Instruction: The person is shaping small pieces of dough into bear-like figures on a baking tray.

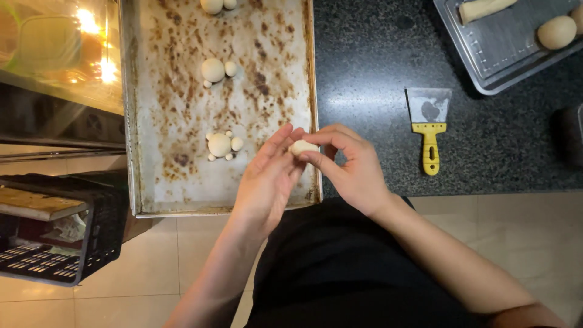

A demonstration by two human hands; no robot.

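Observation:
My left hand (267,179) and my right hand (349,167) meet over the front right corner of a stained baking tray (182,188). Between their fingertips is a small pale dough piece (302,147), pinched from both sides. On the tray lie shaped dough figures, each a round ball with small balls stuck to it: one near my left hand (219,145), one further back (214,70), one at the far edge (212,5).
A yellow-handled scraper (429,121) lies on the dark speckled counter (376,73) to the right. A metal tray (486,54) with a dough ball (557,31) and a dough log sits at the back right. A black crate (91,243) stands on the tiled floor at the left.

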